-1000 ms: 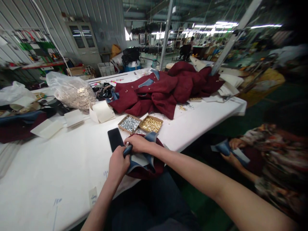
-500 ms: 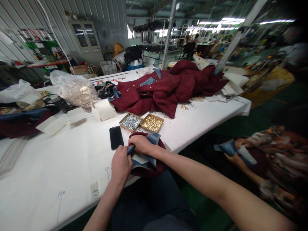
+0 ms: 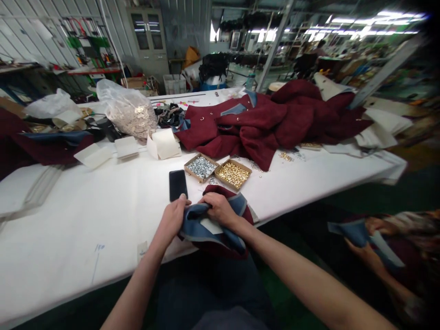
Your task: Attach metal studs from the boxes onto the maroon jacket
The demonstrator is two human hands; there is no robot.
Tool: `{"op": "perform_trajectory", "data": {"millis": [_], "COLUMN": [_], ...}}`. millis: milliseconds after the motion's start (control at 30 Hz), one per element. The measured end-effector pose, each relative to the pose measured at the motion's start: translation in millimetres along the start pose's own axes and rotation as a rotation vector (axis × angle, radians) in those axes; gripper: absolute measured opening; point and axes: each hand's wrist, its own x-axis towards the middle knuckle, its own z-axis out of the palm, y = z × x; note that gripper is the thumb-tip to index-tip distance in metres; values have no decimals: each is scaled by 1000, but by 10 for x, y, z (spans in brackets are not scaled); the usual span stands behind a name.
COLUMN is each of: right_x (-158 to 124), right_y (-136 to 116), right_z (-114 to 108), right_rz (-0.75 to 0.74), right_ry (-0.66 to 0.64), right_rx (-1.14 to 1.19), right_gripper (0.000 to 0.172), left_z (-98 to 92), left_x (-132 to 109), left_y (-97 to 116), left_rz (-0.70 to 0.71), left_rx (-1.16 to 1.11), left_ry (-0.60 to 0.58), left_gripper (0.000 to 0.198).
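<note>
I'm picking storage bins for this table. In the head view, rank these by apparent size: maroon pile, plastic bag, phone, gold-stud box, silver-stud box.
1. Maroon pile, by far the largest.
2. Plastic bag.
3. Gold-stud box and silver-stud box: alike, so not ranked against each other.
4. Phone, the smallest, though it lies nearer the camera.

Left hand (image 3: pixel 173 219): fingers were curled closed, forearm stretched forward. Right hand (image 3: pixel 220 209): likewise clenched (knuckles up), sat just beside it.

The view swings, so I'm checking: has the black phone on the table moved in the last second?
No. The phone lies just left of the box of silver studs, as before; only the camera has shifted.
</note>
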Motion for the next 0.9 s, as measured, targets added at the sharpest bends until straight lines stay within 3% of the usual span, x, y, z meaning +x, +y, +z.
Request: {"op": "perform_trajectory", "data": {"millis": [67,167,367,567,900], "right_x": [-17,-38,-109,-158,-170], "right_y": [-10,-18,-29,-54,-26], "right_z": [12,14,-24,-44,-46], "right_rz": [-30,-77,-181,-206,-162], "right_ry": [26,62,105,133,119], "right_rx": [4,-10,-97,-206,-214], "right_gripper": [26,22,27,27,31], "left_z": [-111,-120,-68,-76,89], "left_x": [186,359,454,467,496], "left_y": [-65,-71,69,15,-49], "left_rz": [-31,-24,15,8,-55], "left_rx": [-38,-68,-182,-227,-330], "left_ry": [-62,-206,-471,-441,-325], "left_gripper": [54,45,42,50,50]}}
